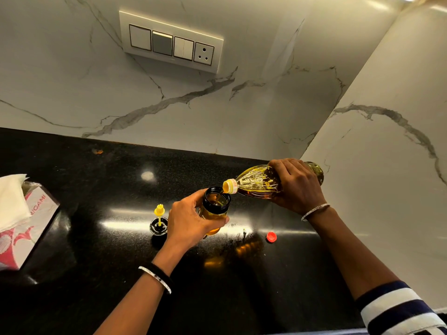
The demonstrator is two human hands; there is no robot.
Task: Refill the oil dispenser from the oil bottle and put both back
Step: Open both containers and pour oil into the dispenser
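Note:
My right hand [298, 187] grips a clear plastic oil bottle [258, 182], tipped nearly flat with its yellow neck pointing left. A thin stream of golden oil runs from that neck into the open mouth of the oil dispenser [216, 206], a small glass jar with a black rim. My left hand [187, 222] wraps around the dispenser and holds it just above the black counter. The dispenser's black lid with a yellow spout [159, 222] stands on the counter to the left of my left hand. The bottle's red cap [271, 237] lies on the counter to the right.
A tissue box [26, 221] with white tissue sticking out sits at the left edge of the black counter [108, 189]. Marble walls meet in a corner behind and to the right. A switch panel [170, 42] is on the back wall.

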